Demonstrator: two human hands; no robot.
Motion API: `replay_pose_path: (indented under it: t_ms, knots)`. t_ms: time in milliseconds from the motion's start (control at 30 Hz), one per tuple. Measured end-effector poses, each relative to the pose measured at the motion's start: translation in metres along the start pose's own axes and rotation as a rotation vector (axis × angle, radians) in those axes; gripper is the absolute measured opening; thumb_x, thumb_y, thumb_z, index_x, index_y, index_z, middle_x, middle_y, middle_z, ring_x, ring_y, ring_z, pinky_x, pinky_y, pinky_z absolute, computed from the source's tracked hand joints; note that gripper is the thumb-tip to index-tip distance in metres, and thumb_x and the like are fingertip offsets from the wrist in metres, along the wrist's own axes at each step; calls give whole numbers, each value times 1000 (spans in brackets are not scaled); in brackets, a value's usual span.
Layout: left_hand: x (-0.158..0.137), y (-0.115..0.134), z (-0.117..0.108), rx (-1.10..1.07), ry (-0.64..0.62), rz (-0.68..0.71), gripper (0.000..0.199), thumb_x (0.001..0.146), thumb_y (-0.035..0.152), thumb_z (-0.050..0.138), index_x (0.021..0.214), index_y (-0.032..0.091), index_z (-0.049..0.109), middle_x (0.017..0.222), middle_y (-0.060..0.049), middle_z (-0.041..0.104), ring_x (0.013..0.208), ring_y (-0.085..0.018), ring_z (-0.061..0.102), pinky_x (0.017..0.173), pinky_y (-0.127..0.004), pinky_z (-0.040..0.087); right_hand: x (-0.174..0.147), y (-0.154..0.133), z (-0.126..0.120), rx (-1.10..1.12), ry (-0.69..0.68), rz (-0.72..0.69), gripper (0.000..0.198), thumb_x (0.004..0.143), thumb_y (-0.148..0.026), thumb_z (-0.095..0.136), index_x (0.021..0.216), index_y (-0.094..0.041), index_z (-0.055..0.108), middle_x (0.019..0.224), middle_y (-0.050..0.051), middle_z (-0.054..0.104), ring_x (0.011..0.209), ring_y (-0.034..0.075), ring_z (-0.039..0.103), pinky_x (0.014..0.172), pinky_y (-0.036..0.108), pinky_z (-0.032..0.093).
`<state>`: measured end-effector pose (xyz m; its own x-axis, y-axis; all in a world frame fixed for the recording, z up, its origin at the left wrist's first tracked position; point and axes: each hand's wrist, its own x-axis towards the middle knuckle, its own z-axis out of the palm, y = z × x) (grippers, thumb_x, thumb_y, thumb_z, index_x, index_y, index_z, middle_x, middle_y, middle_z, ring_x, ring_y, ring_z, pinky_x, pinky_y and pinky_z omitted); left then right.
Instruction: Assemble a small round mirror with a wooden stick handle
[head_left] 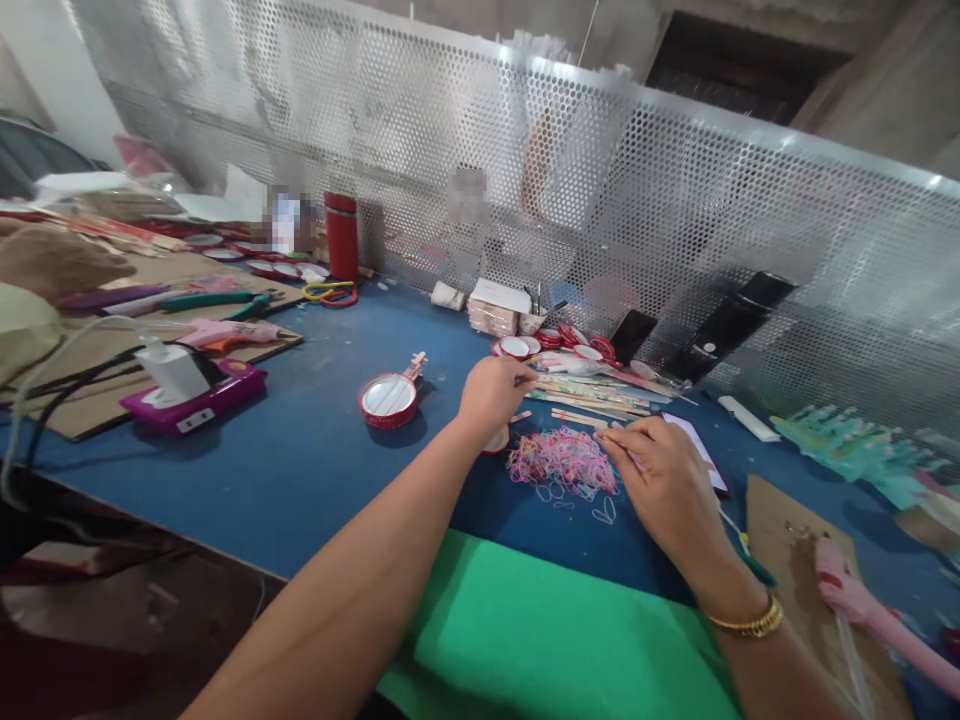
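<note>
My left hand (491, 393) reaches over the blue table with thumb and fingertips pinched together; what they hold, if anything, is too small to name. Below it, a round red-rimmed disc (497, 441) is partly hidden by my wrist. My right hand (660, 465) is also pinched, at the right edge of a pile of small pink, purple and clear rubber bands (561, 462). A tiny pale piece shows at its fingertips, but I cannot make out what it is. To the left stands a small banjo-shaped model (388, 400) with a red rim, strings and a short neck.
Flat wooden sticks (592, 392) and red-rimmed discs (514, 347) lie behind the bands. A phone (694, 450) is partly behind my right hand. A pink glue gun (840, 580) rests on cardboard at right. At left are a purple power strip (195, 395) and another person's hand (56, 260).
</note>
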<state>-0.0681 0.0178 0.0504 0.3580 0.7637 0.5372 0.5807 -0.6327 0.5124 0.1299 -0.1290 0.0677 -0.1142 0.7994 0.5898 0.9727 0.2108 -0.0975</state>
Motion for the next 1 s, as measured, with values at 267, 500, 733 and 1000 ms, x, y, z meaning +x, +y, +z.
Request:
replay_pose_path:
  t_ms: [267, 500, 733, 1000]
  knots:
    - [-2, -4, -5, 72, -13, -90, 23, 76, 24, 62, 97, 22, 72, 97, -6, 70, 89, -18, 60, 86, -30, 44, -1, 4, 3, 162, 35, 37, 28, 91, -36, 45, 103, -21, 66, 94, 7, 67, 88, 21, 58, 81, 35, 42]
    - [-2, 9, -6, 19, -56, -36, 19, 79, 27, 58, 87, 20, 73, 91, -6, 71, 86, -18, 61, 83, -30, 44, 2, 16, 6, 274, 155, 162, 25, 87, -40, 51, 93, -22, 67, 94, 6, 67, 89, 21, 58, 83, 36, 44]
    - [-12, 48, 1, -400, -205, 146, 30, 77, 29, 63, 106, 20, 68, 89, -4, 68, 78, -13, 59, 74, -26, 46, 3, 8, 9, 786, 132, 480, 32, 79, -45, 59, 99, -20, 64, 90, 4, 65, 81, 17, 59, 76, 33, 48]
    - [-18, 60, 9, -677, -418, 199, 43, 73, 27, 68, 115, 20, 63, 86, -4, 67, 72, -10, 57, 65, -22, 44, 1, 1, 17, 1236, -20, 669, 48, 69, -42, 73, 108, -21, 55, 81, 0, 62, 70, 12, 57, 66, 27, 48]
